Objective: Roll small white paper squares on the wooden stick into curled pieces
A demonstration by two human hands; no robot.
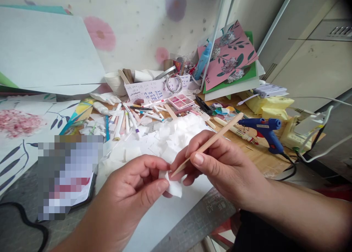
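Observation:
Between thumb and fingers, my left hand [137, 186] pinches a small piece of white paper [173, 186]. My right hand [217, 164] grips a pointed wooden stick [217, 136], its thick end up to the right and its tip resting at the paper's upper edge. Both hands nearly touch over a white sheet [176, 215]. Behind them lies a loose pile of white paper pieces [178, 131]. Some of my right fingers are partly hidden behind the stick and paper.
A blue glue gun [264, 127] with its cable lies at the right. Markers [132, 120] and a pink palette [180, 102] are behind the pile. At the left are a blurred phone [71, 175] and a flower picture [22, 123]. A grey cutting mat [198, 215] lies under the sheet.

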